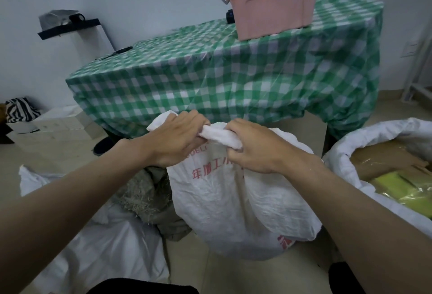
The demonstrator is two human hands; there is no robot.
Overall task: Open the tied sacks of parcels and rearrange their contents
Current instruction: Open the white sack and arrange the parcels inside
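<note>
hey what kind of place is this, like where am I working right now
Probably a room in a home, used for sorting parcels: white woven sacks on a tiled floor, and a table under a green checked cloth holding a pink plastic bin.

Light: dim, even and cool; no direct source was seen.
Glare: soft sheen was noted on the checked tablecloth (233, 71).
Shadows: only faint ones were cast beneath the tablecloth's hem.
Blur: slight softness throughout, strongest left of the tablecloth.
Distortion: lines right of the tablecloth were bent.
</note>
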